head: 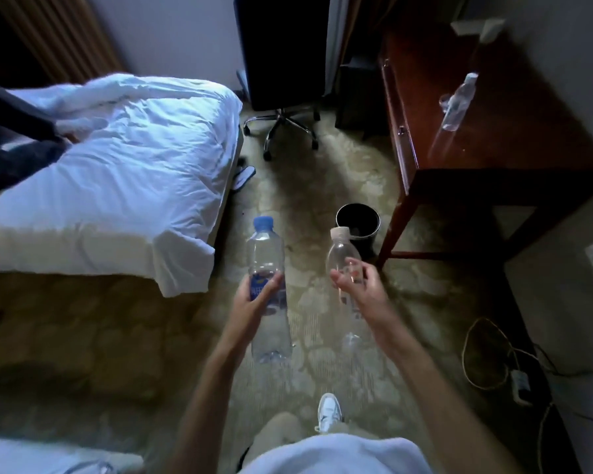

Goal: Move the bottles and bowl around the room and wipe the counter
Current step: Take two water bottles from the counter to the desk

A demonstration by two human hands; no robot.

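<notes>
Between bed [110, 172] and desk [486, 107] we carry two bottles over the carpet [322, 172]. Our left hand [254, 299] wraps the blue-capped bottle [266, 254] at its label; our right hand [360, 285] holds the white-capped bottle [341, 258] in loosely curled fingers. We should tighten that right grip and keep both upright. A third bottle [457, 102] stands on the desk, a bin [357, 222] beside its leg, a chair [281, 56] beyond. No bowl shows.

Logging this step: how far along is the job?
Done: one bottle already lies on the wooden desk. In hand: left hand carries the blue-capped bottle, right hand the white-capped bottle. Left: setting them down; no bowl or wiping visible.
</notes>
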